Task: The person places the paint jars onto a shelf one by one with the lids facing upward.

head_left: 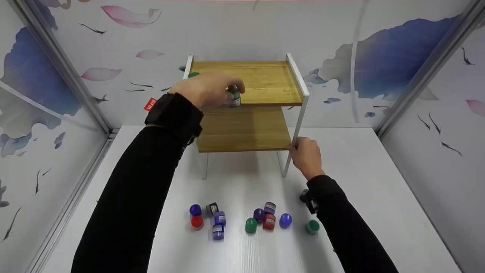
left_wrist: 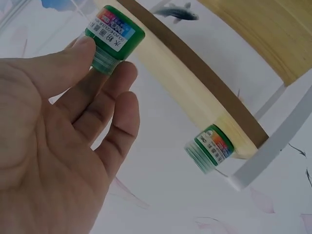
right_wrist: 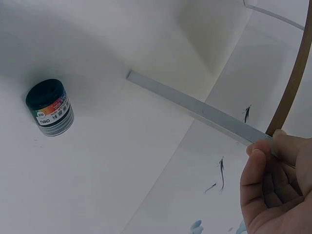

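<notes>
My left hand point(head_left: 210, 89) pinches a small green paint jar point(left_wrist: 116, 36) between thumb and fingers, over the front edge of the rack's upper wooden shelf point(head_left: 265, 81). A second green jar point(left_wrist: 212, 148) stands at that shelf's left end, mostly hidden behind the hand in the head view. My right hand point(head_left: 307, 156) grips the rack's white front-right leg point(head_left: 299, 121) at the height of the lower wooden shelf point(head_left: 242, 131). In the right wrist view, thumb and fingers pinch this white leg beside the brown shelf edge.
Several paint jars lie on the white table point(head_left: 182, 250): a left cluster with a red jar point(head_left: 197, 222), a middle cluster with a green jar point(head_left: 251, 225), a blue jar point(head_left: 285, 220) and another green jar point(head_left: 312, 226). A dark jar point(right_wrist: 51, 107) stands by the right wrist. Patterned walls surround the table.
</notes>
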Motion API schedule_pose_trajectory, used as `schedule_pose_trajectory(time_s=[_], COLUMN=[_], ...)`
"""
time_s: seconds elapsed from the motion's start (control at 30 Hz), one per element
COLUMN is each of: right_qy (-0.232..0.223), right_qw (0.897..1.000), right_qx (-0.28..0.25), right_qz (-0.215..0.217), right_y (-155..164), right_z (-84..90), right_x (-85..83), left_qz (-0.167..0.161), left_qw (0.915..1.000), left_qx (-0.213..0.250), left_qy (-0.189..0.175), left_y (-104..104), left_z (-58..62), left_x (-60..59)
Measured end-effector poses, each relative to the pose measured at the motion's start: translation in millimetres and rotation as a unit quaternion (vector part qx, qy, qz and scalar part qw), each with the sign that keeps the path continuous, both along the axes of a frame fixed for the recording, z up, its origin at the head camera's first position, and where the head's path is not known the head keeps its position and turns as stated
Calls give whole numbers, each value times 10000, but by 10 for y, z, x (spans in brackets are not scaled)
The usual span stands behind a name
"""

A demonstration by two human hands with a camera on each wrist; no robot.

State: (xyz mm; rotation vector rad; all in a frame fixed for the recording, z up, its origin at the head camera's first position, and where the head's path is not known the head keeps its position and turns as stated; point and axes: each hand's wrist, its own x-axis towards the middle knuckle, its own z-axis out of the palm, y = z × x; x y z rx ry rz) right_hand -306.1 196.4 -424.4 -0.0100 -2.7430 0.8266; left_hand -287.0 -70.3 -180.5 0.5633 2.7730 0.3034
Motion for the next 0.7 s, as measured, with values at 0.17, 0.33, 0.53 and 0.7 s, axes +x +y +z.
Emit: schedule_pose_trajectory(time_s=[0.17,0.33,0.53,0.7], right_qy=[-112,-127,-113,-116], right_qw=[9999,9999,9999,9999], right_qx=[-39,-17,-31,-56], right_qz=[-41,-39,-77,-77], right_y=[-7,4,12,-7], right_z=[4,12,27,38], right_x=[3,9,7,3], left_qz=[-156,-22,238,393], left_qw=[9996,9986,9961,9922], left_qx=[27,-69,-57,-49], left_qy=[228,520,845,1185], left_y=[-85,-154,-219,-287], left_z=[-6,-19,-72,-133], left_x=[-134,-243,-356,-433])
